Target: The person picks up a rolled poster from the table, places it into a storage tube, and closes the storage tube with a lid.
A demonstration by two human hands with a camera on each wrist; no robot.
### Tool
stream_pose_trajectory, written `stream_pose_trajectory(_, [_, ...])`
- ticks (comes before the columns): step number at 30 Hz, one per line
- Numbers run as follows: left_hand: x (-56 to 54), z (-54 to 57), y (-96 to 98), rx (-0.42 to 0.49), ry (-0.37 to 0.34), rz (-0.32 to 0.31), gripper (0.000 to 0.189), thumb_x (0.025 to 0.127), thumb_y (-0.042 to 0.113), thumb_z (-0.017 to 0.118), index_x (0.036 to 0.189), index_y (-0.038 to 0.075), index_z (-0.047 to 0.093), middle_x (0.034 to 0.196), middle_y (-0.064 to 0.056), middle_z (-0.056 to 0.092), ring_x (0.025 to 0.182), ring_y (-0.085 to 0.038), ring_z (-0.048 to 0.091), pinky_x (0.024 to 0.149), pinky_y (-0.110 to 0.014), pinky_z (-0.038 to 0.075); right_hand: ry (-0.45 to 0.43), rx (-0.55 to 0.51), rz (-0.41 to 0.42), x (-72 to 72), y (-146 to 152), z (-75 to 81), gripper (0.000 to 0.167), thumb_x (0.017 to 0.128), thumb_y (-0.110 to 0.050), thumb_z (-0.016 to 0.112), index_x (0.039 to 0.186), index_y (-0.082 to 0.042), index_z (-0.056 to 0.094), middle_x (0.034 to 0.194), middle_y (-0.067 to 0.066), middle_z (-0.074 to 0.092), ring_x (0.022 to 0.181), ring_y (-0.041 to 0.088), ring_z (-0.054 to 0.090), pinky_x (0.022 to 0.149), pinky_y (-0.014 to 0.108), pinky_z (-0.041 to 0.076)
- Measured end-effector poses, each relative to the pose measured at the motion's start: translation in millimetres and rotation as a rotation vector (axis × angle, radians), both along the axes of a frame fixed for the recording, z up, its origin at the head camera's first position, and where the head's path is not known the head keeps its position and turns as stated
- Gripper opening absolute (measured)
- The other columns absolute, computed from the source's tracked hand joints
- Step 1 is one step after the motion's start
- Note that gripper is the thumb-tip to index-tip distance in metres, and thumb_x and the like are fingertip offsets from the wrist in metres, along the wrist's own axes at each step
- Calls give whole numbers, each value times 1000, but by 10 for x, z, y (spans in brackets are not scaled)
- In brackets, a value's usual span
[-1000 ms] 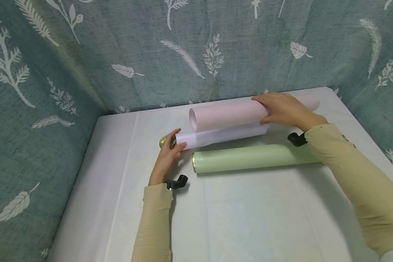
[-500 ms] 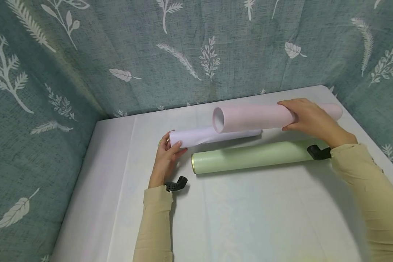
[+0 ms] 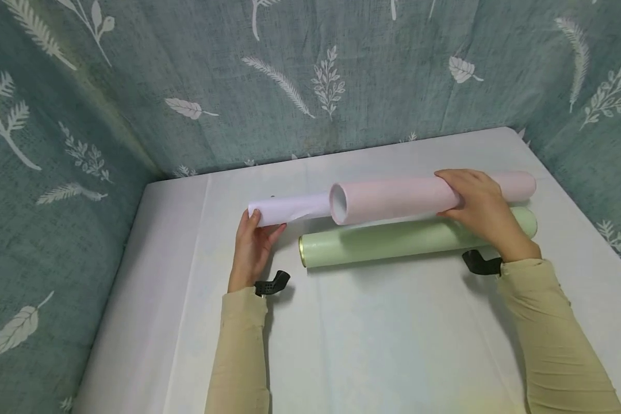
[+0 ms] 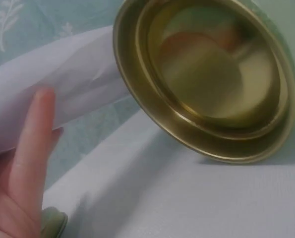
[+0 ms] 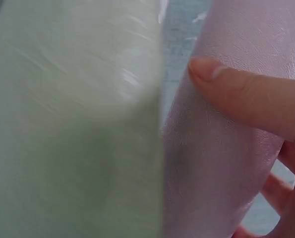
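My left hand point(image 3: 250, 247) grips the left end of a rolled sheet of white paper point(image 3: 290, 209), thumb on the near side. In the left wrist view a finger lies along the paper roll point(image 4: 83, 69). My right hand point(image 3: 483, 210) holds a pink cardboard tube point(image 3: 393, 198) from above, its open mouth facing left. The paper's right part is hidden behind the tube's mouth. In the right wrist view my thumb presses the pink tube point(image 5: 211, 163). A green tube point(image 3: 383, 244) lies just in front, its gold metal end point(image 4: 206, 74) facing left.
A white cloth covers the table point(image 3: 367, 333). Leaf-patterned curtain point(image 3: 290, 132) hangs behind and at both sides. A small green rounded edge point(image 4: 53, 223) shows beside the left hand in its wrist view.
The pink tube moved right, then came down nearer the green tube. My left hand shifted left and up slightly with the paper; the gold round piece beside it is now out of sight.
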State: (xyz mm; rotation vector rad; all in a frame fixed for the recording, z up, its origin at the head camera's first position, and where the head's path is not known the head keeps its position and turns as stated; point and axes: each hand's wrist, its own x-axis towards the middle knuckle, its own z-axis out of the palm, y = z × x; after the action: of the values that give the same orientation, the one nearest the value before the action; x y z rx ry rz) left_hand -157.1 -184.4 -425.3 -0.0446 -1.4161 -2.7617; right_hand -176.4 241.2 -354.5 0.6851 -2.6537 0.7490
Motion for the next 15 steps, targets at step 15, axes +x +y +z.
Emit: stream_pose_trajectory(15, [-23, -12, -39, 244, 33, 0, 45, 88, 13, 56, 128, 12, 36, 122, -12, 40, 117, -31, 41, 93, -51, 34, 216, -36, -186, -8, -171, -371, 73, 56, -14, 84, 122, -19, 53, 126, 7, 49, 124, 28, 32, 97, 61, 10])
